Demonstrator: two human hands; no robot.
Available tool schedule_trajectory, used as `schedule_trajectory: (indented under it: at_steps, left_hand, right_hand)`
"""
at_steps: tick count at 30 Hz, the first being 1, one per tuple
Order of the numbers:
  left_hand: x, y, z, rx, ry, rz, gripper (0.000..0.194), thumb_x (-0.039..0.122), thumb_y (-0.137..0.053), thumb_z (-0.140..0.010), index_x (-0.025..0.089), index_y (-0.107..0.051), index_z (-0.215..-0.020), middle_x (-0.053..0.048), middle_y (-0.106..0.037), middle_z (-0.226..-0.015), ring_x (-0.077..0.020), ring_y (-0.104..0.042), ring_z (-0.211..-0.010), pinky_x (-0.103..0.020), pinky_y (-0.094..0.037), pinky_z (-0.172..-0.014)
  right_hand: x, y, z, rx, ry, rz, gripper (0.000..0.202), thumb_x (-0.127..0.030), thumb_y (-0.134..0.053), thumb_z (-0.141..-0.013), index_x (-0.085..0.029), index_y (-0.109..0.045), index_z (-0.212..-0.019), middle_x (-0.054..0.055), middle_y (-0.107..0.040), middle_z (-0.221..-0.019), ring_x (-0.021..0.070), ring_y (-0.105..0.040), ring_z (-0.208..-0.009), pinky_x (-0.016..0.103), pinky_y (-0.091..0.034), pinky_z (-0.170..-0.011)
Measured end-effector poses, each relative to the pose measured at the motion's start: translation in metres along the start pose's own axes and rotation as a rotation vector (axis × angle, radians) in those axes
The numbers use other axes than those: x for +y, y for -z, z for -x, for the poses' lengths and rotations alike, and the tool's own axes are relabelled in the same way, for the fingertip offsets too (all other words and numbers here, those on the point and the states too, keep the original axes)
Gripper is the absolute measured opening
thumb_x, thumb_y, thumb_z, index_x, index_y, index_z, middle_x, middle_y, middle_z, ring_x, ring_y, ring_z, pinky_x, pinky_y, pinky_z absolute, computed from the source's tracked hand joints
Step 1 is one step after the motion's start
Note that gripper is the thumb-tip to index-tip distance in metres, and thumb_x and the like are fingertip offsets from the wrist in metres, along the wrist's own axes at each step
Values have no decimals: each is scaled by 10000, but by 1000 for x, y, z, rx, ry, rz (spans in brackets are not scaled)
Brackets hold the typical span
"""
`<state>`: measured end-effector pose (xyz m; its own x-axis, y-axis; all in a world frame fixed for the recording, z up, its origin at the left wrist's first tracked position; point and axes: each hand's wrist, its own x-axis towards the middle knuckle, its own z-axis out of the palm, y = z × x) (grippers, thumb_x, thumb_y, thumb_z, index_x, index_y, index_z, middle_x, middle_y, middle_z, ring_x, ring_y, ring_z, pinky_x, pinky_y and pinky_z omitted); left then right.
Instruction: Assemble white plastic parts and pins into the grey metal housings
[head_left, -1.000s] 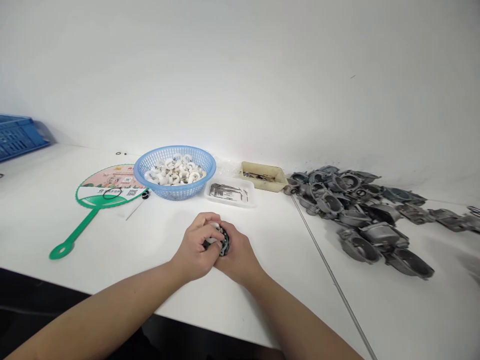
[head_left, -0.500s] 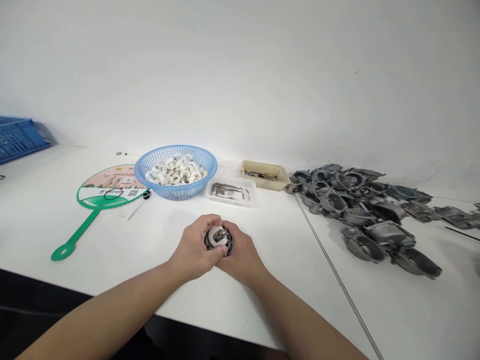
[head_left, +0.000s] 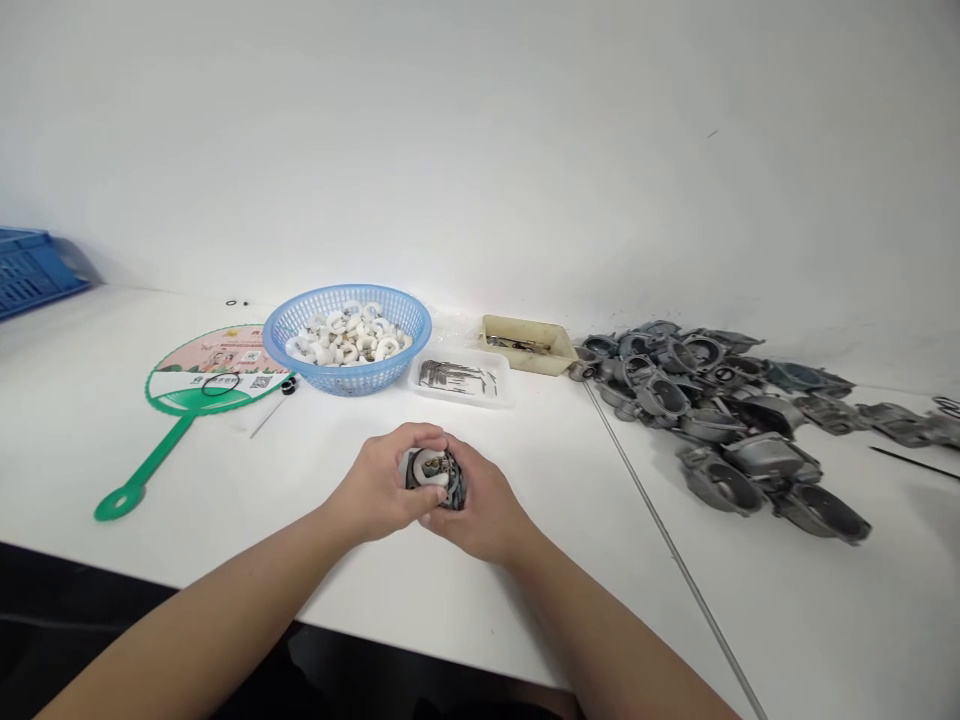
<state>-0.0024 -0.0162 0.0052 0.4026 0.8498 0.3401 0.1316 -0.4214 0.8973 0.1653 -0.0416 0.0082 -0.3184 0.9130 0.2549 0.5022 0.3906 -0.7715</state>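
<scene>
Between both hands, above the near part of the white table, is a grey metal carburetor body (head_left: 455,488) with a white ring-shaped float (head_left: 421,468) on its upper face. My left hand (head_left: 375,485) wraps its left side, thumb lying across the front near the float. My right hand (head_left: 487,505) closes round the right side and underside. Small brass-coloured parts show inside the ring; the lower part of the body is hidden by my fingers.
Beyond my hands stand a blue basket (head_left: 341,378) of white floats, a white tray (head_left: 480,398) of thin metal pins and a beige bin (head_left: 534,358). Carburetor bodies (head_left: 724,480) are heaped at right. A green-handled fan (head_left: 161,455) lies left; a blue crate (head_left: 37,270) stands far left.
The carburetor body has turned slightly in my hands, and my left thumb has shifted a little along its front edge. The whole view has moved slightly.
</scene>
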Motion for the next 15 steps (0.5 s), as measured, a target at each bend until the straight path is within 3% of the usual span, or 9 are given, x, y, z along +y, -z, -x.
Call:
schedule_trajectory:
  at_steps: [7,11,15]
  left_hand:
    - [0,4,-2,-48,-93,33,586,95,-663,-637,213,-481,-1181,-77,-543,-1160,-228,-569,-1015,-376,-489,-892]
    - [0,5,-3,-75,-79,79,590,104,-670,-652,202,-458,-1193,-99,-534,-1148,-241,-566,-1021,-372,-508,-849]
    - [-2,6,-3,-73,-85,75,622,138,-711,-646,211,-447,-1204,-109,-487,-1188,-249,-563,-1029,-383,-495,-867]
  right_hand:
    - [11,1,6,-18,121,-152,700,-420,-621,-721,-250,-336,-1336,80,-517,-1106,240,-534,-989,381,-457,-834]
    - [15,2,7,151,92,-227,490,-331,-579,-756,-276,-447,-1224,72,-500,-1137,215,-535,-971,387,-474,-811]
    - [13,2,7,273,89,-177,259,-233,-592,-739,-248,-586,-997,45,-571,-933,186,-564,-834,365,-500,-723]
